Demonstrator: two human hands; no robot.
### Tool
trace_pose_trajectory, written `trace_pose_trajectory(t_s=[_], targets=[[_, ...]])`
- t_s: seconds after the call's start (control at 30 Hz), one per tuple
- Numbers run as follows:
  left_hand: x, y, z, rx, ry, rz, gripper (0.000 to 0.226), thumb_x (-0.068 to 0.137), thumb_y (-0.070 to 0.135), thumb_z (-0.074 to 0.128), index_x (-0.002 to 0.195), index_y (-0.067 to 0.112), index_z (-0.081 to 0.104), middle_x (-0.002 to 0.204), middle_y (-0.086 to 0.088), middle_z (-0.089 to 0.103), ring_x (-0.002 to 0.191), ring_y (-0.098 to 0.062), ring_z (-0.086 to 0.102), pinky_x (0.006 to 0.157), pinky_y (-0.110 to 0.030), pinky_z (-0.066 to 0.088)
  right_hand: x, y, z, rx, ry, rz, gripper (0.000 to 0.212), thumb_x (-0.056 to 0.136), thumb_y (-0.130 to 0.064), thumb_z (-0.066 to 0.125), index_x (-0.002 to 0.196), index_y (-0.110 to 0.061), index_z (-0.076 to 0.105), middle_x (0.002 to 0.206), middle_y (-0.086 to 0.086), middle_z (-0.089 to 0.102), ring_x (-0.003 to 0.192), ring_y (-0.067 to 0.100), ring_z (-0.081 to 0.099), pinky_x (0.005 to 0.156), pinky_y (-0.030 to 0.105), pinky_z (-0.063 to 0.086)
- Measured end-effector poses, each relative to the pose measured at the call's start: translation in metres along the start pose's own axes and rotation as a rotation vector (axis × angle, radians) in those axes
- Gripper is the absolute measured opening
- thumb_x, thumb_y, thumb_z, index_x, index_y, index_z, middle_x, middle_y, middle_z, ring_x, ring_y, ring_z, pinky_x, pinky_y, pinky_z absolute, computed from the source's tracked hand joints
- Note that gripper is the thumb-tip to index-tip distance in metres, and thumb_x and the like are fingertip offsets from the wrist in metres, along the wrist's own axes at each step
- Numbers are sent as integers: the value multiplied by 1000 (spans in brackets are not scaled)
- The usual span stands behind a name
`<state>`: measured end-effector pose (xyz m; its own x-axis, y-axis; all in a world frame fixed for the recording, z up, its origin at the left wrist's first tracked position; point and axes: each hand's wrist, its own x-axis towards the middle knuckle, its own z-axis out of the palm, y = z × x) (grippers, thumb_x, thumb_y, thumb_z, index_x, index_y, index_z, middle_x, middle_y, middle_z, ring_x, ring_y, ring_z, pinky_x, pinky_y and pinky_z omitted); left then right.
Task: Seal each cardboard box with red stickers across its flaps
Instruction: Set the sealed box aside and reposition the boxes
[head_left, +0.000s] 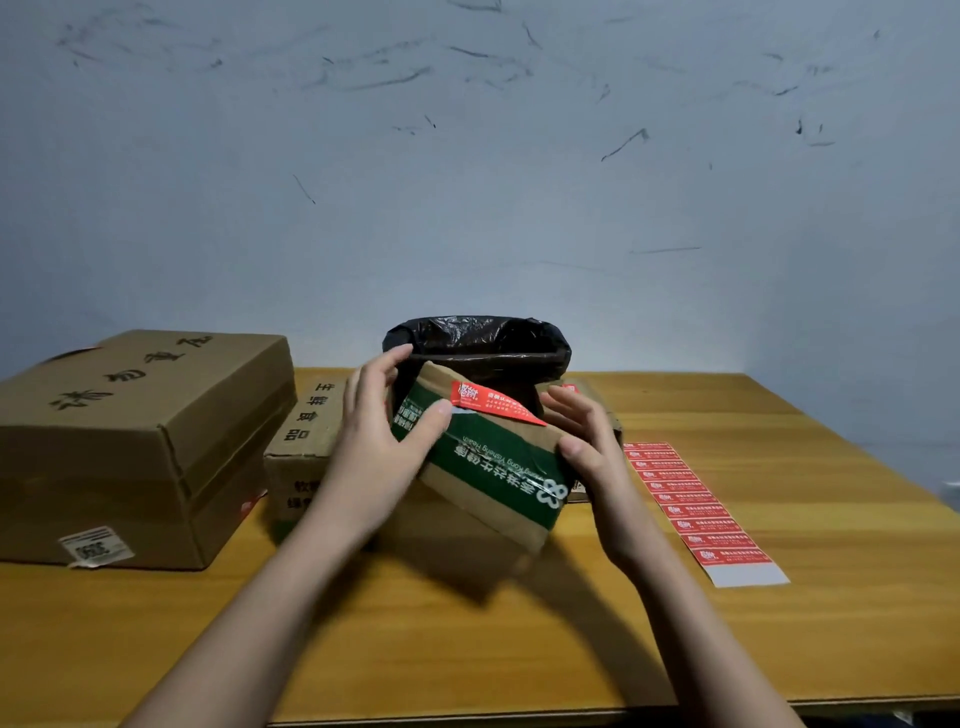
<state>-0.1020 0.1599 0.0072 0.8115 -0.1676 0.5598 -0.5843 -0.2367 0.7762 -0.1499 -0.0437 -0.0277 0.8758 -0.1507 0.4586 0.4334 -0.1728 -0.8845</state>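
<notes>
The person holds a small green-banded cardboard box (488, 462) tilted above the table (519, 623), near the middle. The left hand (384, 441) wraps its left end with the thumb pressed beside the red sticker (493, 404); the right hand (582, 431) clasps the right end, so both grips are closed on the box.

The sticker is only partly stuck. Its right corner looks lifted and curled, and a pale strip shows at its near edge. If it is pressed down while creased, it could wrinkle or bond to itself instead of bridging the flaps. With the box tilted and off the table, a firm rub could also make it slip in the hands.

The sticker strip (696, 506) lies on the table to the right, with many red labels left and a blank end nearest.

Just behind the box stands a bin lined with a black bag (478, 340); its contents cannot be seen. On the left sit a large closed carton (140, 447) and a smaller carton (306, 447), contents hidden.
</notes>
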Motion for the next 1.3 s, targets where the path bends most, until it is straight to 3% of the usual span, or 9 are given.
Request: trace_pose_trajectory(t_s=[0.17,0.53,0.7,0.8,0.87,0.97,1.1,1.2,1.3], targets=[[7,5,-17,-169,-418,-291,74,73,49,60,140,34,31,133,3,50,111,-8,58,74,-11,48,0,-5,-5,30,-89,29,77,65,-59,52,134,-27,45,137,-9,53,126,2,49,87,21,50],[3,8,-15,-329,-501,-435,36,77,34,66,102,47,44,106,15,59,67,15,62,54,-2,43,6,-8,-16,52,-95,35,73,67,-58,54,131,-22,51,134,-2,58,126,16,53,105,49,42],[2,2,-10,-407,-460,-493,61,62,53,74,119,40,54,116,7,67,99,-6,66,80,-24,51,6,-14,-18,90,-37,102,82,55,-89,57,120,-39,58,125,3,63,117,28,59,99,60,44],[2,2,-4,-483,-384,-571,57,59,59,74,109,35,65,107,4,71,95,-15,66,76,-30,51,5,-17,-23,26,-39,54,97,49,-91,60,130,-41,44,133,-6,54,123,15,54,85,31,54],[3,4,-1,-527,-367,-605,40,62,58,74,97,39,71,99,3,74,94,-19,66,79,-35,50,3,-18,-26,-31,-64,-8,99,52,-80,68,137,-42,34,139,-14,46,128,3,47,86,15,48],[4,3,0,-547,-367,-671,40,65,56,63,99,37,69,96,-2,75,98,-26,65,86,-44,51,3,-19,-31,-115,-105,-32,108,51,-78,73,143,-44,28,145,-13,41,133,1,41,102,24,41],[3,-2,-4,-585,-446,-708,71,69,73,47,128,33,53,126,-9,62,114,-34,59,83,-51,54,6,-21,-32,-156,-21,-16,91,56,-71,70,136,-51,32,130,-12,51,114,-2,55,93,27,49],[2,-7,-8,-571,-563,-686,92,71,87,32,140,29,43,139,-5,52,123,-28,54,97,-48,45,12,-18,-32,-101,140,42,91,57,-71,60,139,-42,32,113,-6,58,100,6,63,86,34,54],[-2,-5,-6,-509,-580,-594,81,71,83,35,133,34,52,131,0,61,121,-18,57,105,-47,39,19,-17,-33,-53,221,167,101,55,-82,55,141,-34,31,116,1,62,102,15,65,95,47,51]])
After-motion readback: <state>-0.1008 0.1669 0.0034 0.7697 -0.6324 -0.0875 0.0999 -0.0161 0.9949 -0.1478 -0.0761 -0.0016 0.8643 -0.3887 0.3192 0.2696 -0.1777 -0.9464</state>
